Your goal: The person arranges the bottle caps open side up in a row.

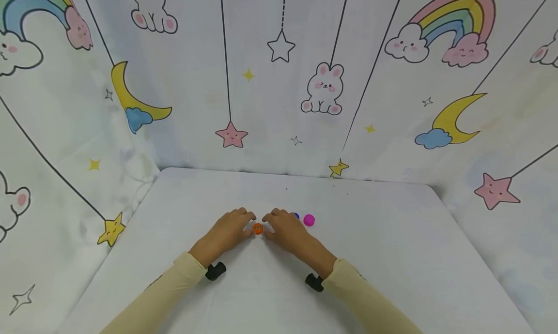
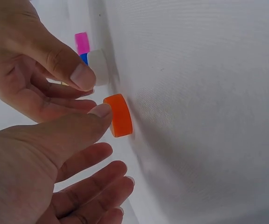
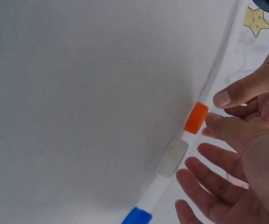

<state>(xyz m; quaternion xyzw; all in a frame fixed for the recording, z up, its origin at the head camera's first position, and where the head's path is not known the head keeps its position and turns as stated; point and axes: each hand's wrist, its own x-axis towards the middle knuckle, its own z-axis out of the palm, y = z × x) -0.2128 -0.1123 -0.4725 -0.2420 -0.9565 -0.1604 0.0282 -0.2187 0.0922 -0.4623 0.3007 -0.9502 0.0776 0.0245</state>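
Observation:
A round orange piece (image 1: 257, 228), thick like a bottle cap with small dark marks on top, lies on the white table between the two hands. My left hand (image 1: 231, 231) is at its left, fingers loosely bent and spread, the thumb tip right at its edge in the left wrist view. From the other side my right hand (image 1: 289, 232) faces it, thumb tip close by and fingers apart. A white round piece (image 3: 173, 157) sits beside the orange one, hidden under the right hand in the head view. Neither hand grips anything.
Beyond the right hand are a blue round piece (image 1: 297, 215), partly covered by it, and a pink one (image 1: 309, 220). The white table (image 1: 392, 256) meets a cartoon-printed backdrop (image 1: 270, 101) at the back and sides. Black wrist cameras are strapped below both sleeves.

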